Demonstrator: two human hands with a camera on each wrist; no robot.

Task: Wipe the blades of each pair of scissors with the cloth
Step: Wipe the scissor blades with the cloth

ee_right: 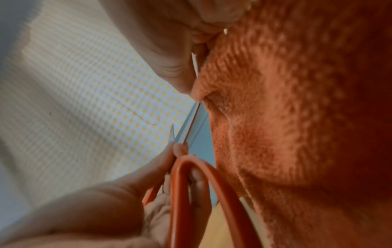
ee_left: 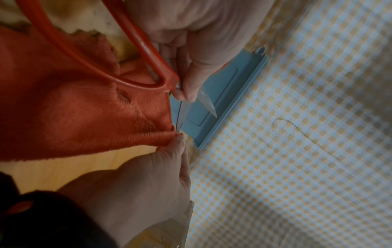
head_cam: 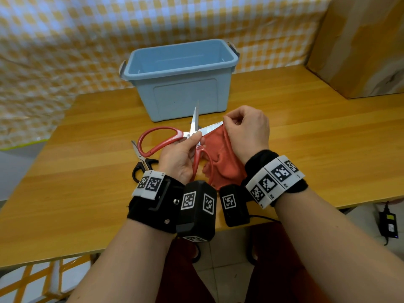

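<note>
Red scissors [head_cam: 172,136] spread, pinched at pivot by left grip [head_cam: 181,158]; right grip [head_cam: 247,132] pinches cloth [head_cam: 220,162] on blade

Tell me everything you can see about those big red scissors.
The red-handled scissors have large red loop handles and shiny metal blades, spread wide open. The left hand holds them above the wooden table, gripping near the pivot. One blade points toward the blue bin; the right hand pinches the red cloth around the other.

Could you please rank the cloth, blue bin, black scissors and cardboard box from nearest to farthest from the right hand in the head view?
From the right hand:
1. cloth, pinched in it
2. blue bin, behind
3. black scissors, left
4. cardboard box, far right
</note>
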